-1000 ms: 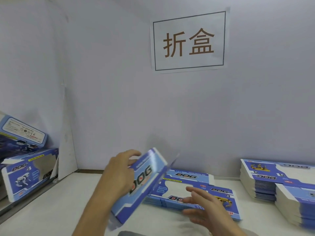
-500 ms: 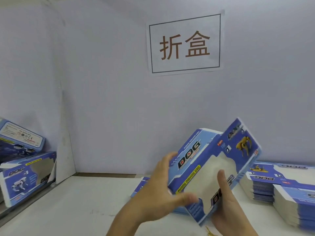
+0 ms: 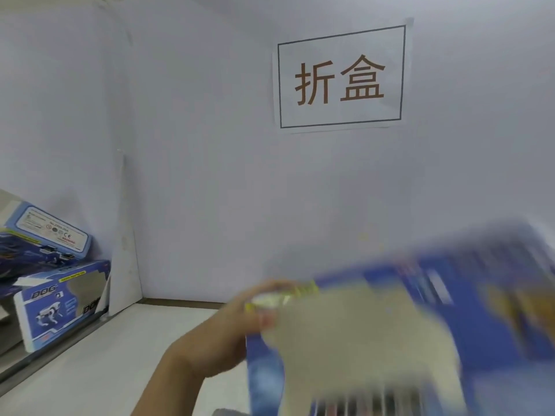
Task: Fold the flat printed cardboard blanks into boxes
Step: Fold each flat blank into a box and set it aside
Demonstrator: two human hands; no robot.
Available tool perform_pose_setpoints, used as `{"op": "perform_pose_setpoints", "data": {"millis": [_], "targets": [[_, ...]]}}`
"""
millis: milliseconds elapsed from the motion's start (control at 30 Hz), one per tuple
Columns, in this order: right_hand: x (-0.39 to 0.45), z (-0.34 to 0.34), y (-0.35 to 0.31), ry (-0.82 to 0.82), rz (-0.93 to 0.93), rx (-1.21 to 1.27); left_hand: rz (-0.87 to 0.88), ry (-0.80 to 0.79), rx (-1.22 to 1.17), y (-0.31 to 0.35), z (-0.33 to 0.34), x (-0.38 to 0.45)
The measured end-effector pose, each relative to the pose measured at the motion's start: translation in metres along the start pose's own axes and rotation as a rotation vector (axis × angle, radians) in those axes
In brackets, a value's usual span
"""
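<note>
A blue printed cardboard blank (image 3: pixel 450 319) with a pale window panel fills the lower right, heavily blurred by motion. My left hand (image 3: pixel 240 319) holds its left edge, fingers at the yellow strip near the window's top corner. My right hand is hidden behind the blank. The stacks of flat blanks on the right of the table are covered by the blurred blank.
Folded blue boxes (image 3: pixel 60 304) lie piled at the far left beside a white divider (image 3: pixel 126 235). A paper sign (image 3: pixel 341 78) hangs on the back wall. The white table (image 3: pixel 90 370) stretches below my left forearm.
The blank swung from an upright tilted pose down and toward the camera, now lying broad and blurred. My right hand, visible at its lower edge before, has gone out of sight behind it.
</note>
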State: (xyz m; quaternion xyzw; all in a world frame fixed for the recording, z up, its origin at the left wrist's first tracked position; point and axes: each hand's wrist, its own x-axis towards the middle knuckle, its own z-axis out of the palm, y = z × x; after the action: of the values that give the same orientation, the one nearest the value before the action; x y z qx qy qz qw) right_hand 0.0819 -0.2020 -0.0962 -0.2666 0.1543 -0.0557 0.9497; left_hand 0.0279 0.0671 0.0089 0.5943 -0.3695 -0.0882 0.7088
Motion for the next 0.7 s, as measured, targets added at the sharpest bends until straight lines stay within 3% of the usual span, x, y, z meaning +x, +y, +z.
{"op": "perform_pose_setpoints", "data": {"millis": [100, 200, 300, 367, 433, 500, 533, 633, 700], "targets": [[-0.001, 0.000, 0.001, -0.001, -0.006, -0.042, 0.403, 0.501, -0.411, 0.009, -0.020, 0.008], [-0.001, 0.001, 0.002, 0.040, 0.013, -0.074, 0.456, 0.643, -0.361, 0.008, -0.049, -0.003], [-0.003, 0.004, 0.003, 0.067, 0.027, -0.097, 0.236, 0.689, -0.257, -0.029, -0.067, -0.008], [-0.005, 0.006, 0.004, 0.063, 0.038, -0.126, 0.074, 0.689, -0.058, -0.048, -0.062, -0.004], [-0.002, 0.008, 0.004, 0.072, 0.019, -0.196, -0.114, 0.661, 0.474, -0.070, -0.059, 0.001], [-0.003, 0.011, 0.006, 0.085, -0.019, -0.344, -0.299, 0.505, 1.016, -0.101, -0.056, 0.002], [-0.004, 0.012, 0.008, 0.086, -0.064, -0.434, -0.406, 0.417, 1.151, -0.119, -0.053, 0.002], [-0.003, 0.008, 0.018, 0.121, -0.360, -0.792, -0.685, 0.227, 1.270, -0.149, -0.045, -0.001], [-0.003, 0.007, 0.022, 0.170, -0.556, -1.070, -0.654, 0.313, 1.208, -0.152, -0.050, -0.005]]}}
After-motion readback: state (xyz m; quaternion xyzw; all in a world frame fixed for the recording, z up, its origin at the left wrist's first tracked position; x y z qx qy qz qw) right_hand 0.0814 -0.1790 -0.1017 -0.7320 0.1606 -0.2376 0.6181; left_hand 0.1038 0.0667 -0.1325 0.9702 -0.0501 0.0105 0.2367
